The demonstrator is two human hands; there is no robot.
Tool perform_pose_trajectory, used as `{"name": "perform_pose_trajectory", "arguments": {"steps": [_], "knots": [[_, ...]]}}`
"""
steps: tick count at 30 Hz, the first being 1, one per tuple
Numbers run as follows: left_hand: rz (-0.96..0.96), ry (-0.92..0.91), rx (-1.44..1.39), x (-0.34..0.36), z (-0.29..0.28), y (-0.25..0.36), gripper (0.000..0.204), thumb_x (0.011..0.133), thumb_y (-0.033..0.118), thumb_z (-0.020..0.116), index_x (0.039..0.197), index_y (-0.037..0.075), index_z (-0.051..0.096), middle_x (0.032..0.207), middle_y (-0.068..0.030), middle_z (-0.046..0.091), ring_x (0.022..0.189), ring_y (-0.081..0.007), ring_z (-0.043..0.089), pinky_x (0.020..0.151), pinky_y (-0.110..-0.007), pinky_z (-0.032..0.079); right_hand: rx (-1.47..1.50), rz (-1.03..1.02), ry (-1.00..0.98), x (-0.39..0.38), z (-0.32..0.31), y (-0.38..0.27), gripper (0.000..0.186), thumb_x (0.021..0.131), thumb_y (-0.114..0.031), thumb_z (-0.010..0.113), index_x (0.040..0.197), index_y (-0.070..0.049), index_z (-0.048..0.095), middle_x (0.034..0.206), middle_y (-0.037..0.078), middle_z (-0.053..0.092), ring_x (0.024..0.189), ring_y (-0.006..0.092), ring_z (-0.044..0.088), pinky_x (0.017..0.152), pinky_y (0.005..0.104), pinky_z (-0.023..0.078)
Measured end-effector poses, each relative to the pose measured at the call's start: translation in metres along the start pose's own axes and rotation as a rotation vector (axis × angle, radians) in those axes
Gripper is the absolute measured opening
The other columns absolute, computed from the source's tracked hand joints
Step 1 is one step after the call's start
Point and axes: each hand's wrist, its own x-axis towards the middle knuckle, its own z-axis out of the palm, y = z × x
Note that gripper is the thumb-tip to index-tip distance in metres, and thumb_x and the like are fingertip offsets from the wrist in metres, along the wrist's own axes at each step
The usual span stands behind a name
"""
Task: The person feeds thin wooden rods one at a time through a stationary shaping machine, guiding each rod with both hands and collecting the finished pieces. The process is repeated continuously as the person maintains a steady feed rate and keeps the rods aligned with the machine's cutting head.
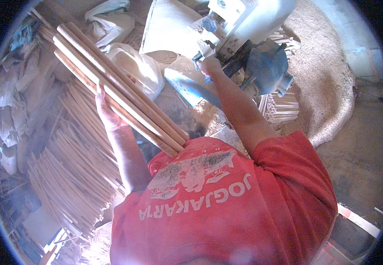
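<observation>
Red shirt fills the near view. Beyond, a sawdust heap and stacked slats cover the floor. Left grip clasps four dowels resting against the chest; right grip clenches on the machine.

A big loose stack of thin pale wooden slats lies on the ground at the left, reaching toward the lower left corner. Crumpled whitish sacks line the far left edge, and a white plastic bag sits near the top, left of centre. A broad heap of sawdust spreads along the right side, with short cut sticks bundled beside it. A pale plank lies on the dirt floor at lower right
</observation>
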Motion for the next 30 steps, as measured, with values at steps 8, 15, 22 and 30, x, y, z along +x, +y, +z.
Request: {"name": "perform_pose_trajectory", "arguments": {"steps": [8,15,22,30], "knots": [[0.050,0.074,-0.041,-0.002,0.009,0.006,0.069,0.089,0.044,0.071,0.136,-0.002,0.051,0.105,-0.0263,0.069,0.092,-0.0381,0.072,0.080,-0.049,0.062,0.043,0.033,0.187,-0.045,-0.009,-0.055,0.072,0.093,-0.054,0.060,0.118,0.013,0.062,0.092,0.024,0.074,0.085,0.0385,0.073,0.082,0.0440,0.058],[0.047,0.109,-0.006,0.001,0.016,0.010,0.067,0.090,0.044,0.071,0.135,-0.002,0.052,0.103,-0.0267,0.069,0.090,-0.0383,0.072,0.078,-0.048,0.062,0.343,0.353,0.165,0.007,-0.022,-0.026,0.094,0.095,-0.058,0.055,0.135,0.024,0.033,0.093,0.031,0.071,0.085,0.0414,0.073,0.085,0.0459,0.058],[0.034,0.149,-0.049,0.003,0.014,0.008,0.066,0.091,0.042,0.070,0.137,-0.002,0.051,0.106,-0.0277,0.068,0.095,-0.0388,0.071,0.081,-0.049,0.062,0.380,0.000,-0.148,-0.061,-0.039,-0.092,0.082,0.095,-0.069,0.046,0.106,0.009,0.070,0.096,0.031,0.071,0.093,0.0437,0.071,0.090,0.0487,0.054],[-0.010,0.025,0.067,0.013,0.002,0.000,0.073,0.091,0.050,0.063,0.142,0.000,0.047,0.120,-0.0264,0.064,0.109,-0.0394,0.066,0.100,-0.052,0.052,1.275,-0.248,0.043,-0.177,-0.158,-0.159,0.049,0.092,-0.048,0.070,0.105,-0.001,0.067,0.086,0.011,0.070,0.074,0.0150,0.067,0.068,0.0340,0.054]]}}
